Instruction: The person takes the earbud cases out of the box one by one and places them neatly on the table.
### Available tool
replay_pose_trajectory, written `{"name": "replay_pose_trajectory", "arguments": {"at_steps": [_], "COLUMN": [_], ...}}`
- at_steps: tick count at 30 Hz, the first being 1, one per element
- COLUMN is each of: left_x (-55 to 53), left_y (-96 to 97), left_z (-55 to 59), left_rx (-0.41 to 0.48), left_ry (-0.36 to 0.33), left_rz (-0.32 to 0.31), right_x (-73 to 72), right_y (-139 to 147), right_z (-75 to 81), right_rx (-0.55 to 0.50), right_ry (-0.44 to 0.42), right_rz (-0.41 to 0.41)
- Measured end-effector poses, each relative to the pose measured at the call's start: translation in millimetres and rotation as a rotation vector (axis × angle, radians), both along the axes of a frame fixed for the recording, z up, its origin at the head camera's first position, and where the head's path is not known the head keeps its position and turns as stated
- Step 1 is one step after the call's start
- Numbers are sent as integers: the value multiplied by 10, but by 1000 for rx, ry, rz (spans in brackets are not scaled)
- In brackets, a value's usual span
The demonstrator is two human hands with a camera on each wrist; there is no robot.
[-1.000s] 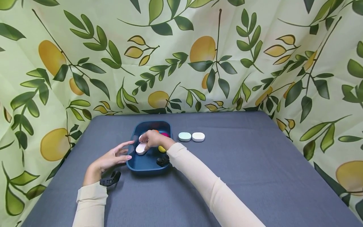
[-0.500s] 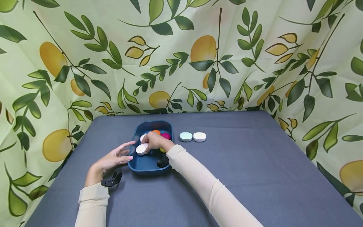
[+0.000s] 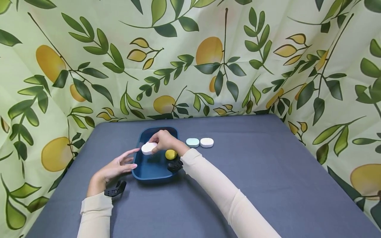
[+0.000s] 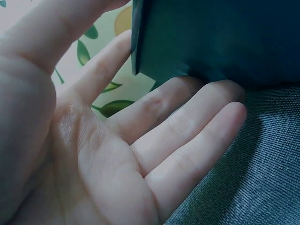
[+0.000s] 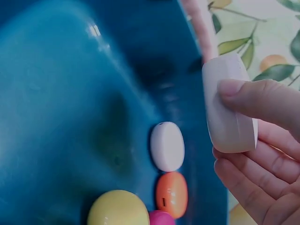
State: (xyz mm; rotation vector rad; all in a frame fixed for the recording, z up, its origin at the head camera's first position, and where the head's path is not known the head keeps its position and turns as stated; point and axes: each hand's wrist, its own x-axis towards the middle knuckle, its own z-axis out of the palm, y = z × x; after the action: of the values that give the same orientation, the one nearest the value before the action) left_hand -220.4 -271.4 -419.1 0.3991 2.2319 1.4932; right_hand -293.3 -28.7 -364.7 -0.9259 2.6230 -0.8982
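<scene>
My right hand (image 3: 164,140) pinches a white oblong case with rounded ends (image 3: 148,148) between thumb and fingers, raised over the left part of a deep blue bin (image 3: 153,180). In the right wrist view the thumb presses the flat face of this white case (image 5: 229,108), and the fingers lie behind it. At the bin's left wall is my left hand (image 3: 116,168), its fingers extended and spread, touching the outside. The left wrist view shows the fingers (image 4: 180,124) against the bin wall (image 4: 197,42), with nothing held.
Inside the bin lie a glossy pale oval piece (image 5: 168,146), an orange one (image 5: 172,194), a magenta one (image 5: 161,218) and a yellow round one (image 3: 171,154). Right of the bin, a mint case (image 3: 192,142) and another white case (image 3: 206,142) sit side by side on the grey-blue tabletop (image 3: 238,178).
My right hand has lifted the white case from the bin's floor, up and slightly away from me. The yellow piece is now more exposed. My left hand stays beside the bin.
</scene>
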Motion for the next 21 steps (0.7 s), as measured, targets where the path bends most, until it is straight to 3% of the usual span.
{"name": "replay_pose_trajectory", "arguments": {"at_steps": [6, 11, 21], "left_x": [13, 12, 17], "left_y": [-35, -18, -28], "left_z": [7, -10, -7], "left_rx": [-3, -5, 17], "left_ry": [10, 0, -15], "left_rz": [-12, 3, 13], "right_x": [93, 173, 224], "right_y": [178, 524, 1369], "right_z": [83, 104, -57], "right_rx": [-90, -158, -304], "right_ry": [33, 43, 50], "right_rz": [15, -9, -216]}}
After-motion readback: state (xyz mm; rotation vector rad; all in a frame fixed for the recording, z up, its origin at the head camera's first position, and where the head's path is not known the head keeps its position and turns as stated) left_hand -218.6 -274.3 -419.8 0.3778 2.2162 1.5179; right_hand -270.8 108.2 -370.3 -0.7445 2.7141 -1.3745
